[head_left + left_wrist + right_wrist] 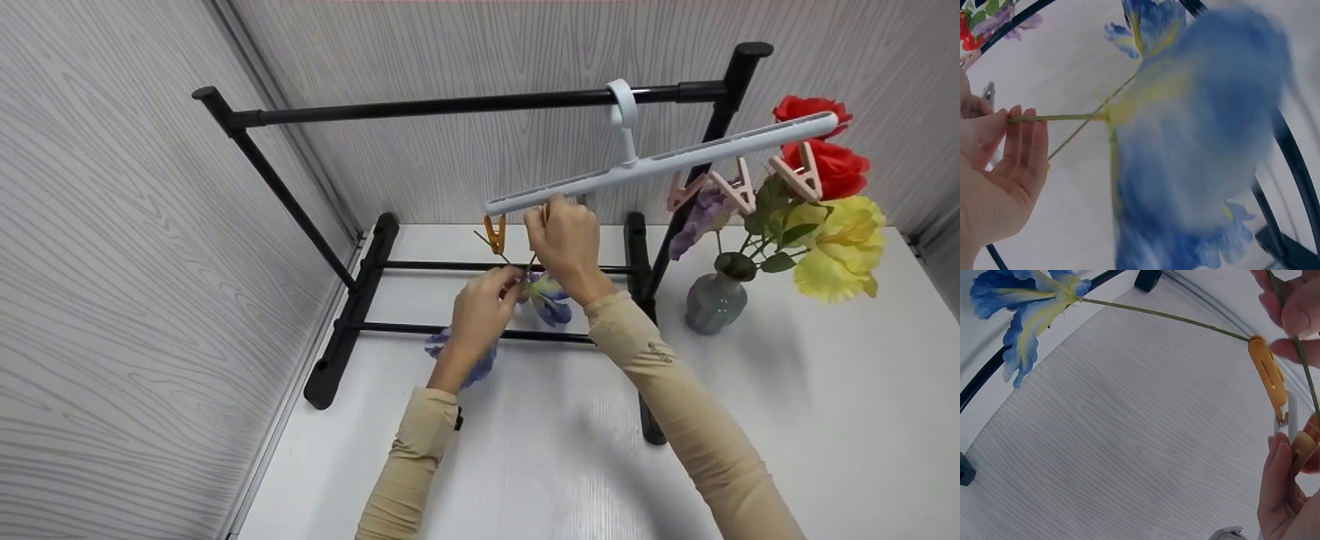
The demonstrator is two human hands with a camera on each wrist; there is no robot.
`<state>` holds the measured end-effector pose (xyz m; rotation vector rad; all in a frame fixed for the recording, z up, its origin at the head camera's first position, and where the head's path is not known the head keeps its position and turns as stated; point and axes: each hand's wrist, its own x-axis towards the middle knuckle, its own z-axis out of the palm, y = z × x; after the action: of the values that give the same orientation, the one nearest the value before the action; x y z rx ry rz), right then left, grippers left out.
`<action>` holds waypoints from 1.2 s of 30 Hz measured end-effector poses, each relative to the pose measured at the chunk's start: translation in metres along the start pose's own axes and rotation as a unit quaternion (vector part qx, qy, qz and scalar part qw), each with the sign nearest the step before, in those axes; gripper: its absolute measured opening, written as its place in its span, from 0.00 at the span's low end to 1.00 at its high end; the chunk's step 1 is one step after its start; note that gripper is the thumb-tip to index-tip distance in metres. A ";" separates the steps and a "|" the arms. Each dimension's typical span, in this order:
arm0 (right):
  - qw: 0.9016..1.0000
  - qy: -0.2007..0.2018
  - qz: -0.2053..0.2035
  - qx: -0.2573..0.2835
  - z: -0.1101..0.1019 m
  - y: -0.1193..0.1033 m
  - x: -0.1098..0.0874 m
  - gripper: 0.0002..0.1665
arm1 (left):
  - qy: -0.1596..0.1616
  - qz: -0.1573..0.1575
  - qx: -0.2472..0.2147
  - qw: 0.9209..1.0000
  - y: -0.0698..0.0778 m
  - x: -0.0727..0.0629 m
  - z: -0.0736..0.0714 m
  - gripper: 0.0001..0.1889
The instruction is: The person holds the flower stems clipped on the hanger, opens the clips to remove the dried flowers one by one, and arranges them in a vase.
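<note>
My left hand pinches the thin green stem of a blue and yellow artificial flower, which looms blurred in the left wrist view. Above it, my right hand grips an orange clothespin at the underside of a pale blue hanger. The held stem reaches up close to that clothespin; whether it lies inside the jaws I cannot tell. Another orange clothespin hangs from the hanger's left end, clamped on the stem of a second blue flower.
The hanger hooks over the bar of a black rack. Pink clothespins hang on its right side, near a purple flower. Behind them a grey vase holds red flowers and a yellow flower. Patterned walls enclose the white table.
</note>
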<state>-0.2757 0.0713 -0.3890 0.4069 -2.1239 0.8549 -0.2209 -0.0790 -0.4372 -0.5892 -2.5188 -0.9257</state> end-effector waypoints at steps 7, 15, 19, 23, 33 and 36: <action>0.993 -0.089 0.065 0.034 -0.005 -0.002 -0.002 0.16 | -0.002 0.039 0.123 0.992 -0.007 -0.008 -0.018 0.07; 0.891 -0.396 0.158 0.153 -0.023 0.009 -0.003 0.19 | 0.008 0.081 0.185 0.979 -0.006 -0.006 -0.016 0.13; 0.832 -0.488 0.146 0.220 -0.032 0.022 -0.009 0.13 | 0.027 0.117 0.171 0.978 -0.013 -0.006 -0.010 0.09; 0.804 -0.491 0.194 0.275 -0.046 0.038 -0.016 0.11 | 0.043 0.154 0.163 0.974 -0.023 -0.005 -0.003 0.04; 0.725 -0.516 0.253 0.378 -0.080 0.074 -0.049 0.06 | 0.037 0.265 0.236 0.934 -0.022 0.004 -0.004 0.11; 0.719 -0.515 0.247 0.396 -0.087 0.076 -0.056 0.12 | 0.037 0.342 0.283 0.896 -0.002 0.015 -0.007 0.07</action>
<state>-0.2324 0.1858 -0.4263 0.9363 -2.7870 2.3045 -0.2330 -0.0814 -0.4261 -1.0921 -2.0909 0.0440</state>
